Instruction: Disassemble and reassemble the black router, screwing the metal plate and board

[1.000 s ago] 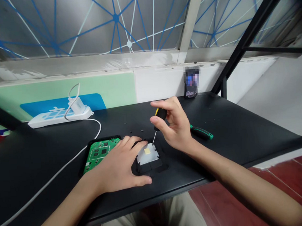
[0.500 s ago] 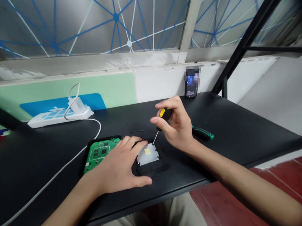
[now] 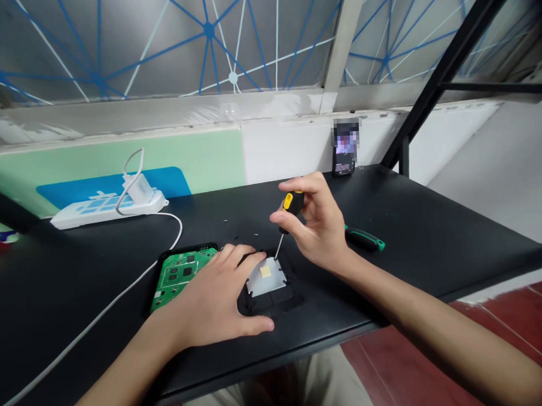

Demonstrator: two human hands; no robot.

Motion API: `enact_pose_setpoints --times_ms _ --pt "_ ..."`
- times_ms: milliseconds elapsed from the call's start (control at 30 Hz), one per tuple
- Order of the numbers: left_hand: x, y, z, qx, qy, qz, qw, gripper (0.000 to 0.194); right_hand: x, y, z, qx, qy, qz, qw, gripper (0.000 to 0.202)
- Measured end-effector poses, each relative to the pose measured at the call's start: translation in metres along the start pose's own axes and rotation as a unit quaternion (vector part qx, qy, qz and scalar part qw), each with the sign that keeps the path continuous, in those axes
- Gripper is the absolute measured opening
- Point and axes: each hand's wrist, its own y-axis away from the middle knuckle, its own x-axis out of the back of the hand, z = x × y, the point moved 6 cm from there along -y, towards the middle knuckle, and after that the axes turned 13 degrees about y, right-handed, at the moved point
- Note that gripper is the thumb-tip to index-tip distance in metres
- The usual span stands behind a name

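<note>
My right hand (image 3: 319,222) is closed around the black and yellow handle of a screwdriver (image 3: 293,202). The screwdriver's thin shaft slants down, its tip at the upper right corner of a silver metal plate (image 3: 261,284). A small pale yellow pad (image 3: 265,271) sits on that plate, which lies in a black plastic cover (image 3: 275,298). My left hand (image 3: 216,298) rests flat with fingers spread, fingertips at the cover's far edge and thumb near its front edge. Under its wrist side lies a green circuit board (image 3: 175,276) in a black housing, partly hidden.
A green and black-handled tool (image 3: 365,238) lies right of my right hand. Tiny screws (image 3: 255,234) are scattered beyond the cover. A white power strip (image 3: 109,207) with a charger and white cable (image 3: 96,321) stands at left. A phone (image 3: 344,149) leans against the wall.
The screwdriver handle has turned slightly between my right fingers, its tip staying at the plate's corner. My left hand holds its place.
</note>
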Motion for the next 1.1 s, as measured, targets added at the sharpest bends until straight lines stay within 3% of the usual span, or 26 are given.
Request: enact_pose_setpoints --times_ms 167,467,733,1100 --pt "0.001 0.000 0.001 -0.003 0.007 0.003 1.000 0.082 -0.002 0.001 -0.004 -0.015 -0.061 -0.043 0.997 0.036" --pt "0.000 -0.001 0.000 0.000 0.005 0.002 1.000 0.084 0.001 -0.001 -0.005 -0.005 0.002 -0.007 1.000 0.034" --pt "0.000 0.000 0.001 0.004 0.003 -0.006 1.000 0.082 -0.002 0.002 -0.007 -0.019 -0.073 -0.043 0.996 0.034" --pt "0.000 -0.001 0.001 -0.003 0.003 -0.002 1.000 0.080 0.000 0.002 -0.011 -0.005 -0.042 -0.041 0.998 0.033"
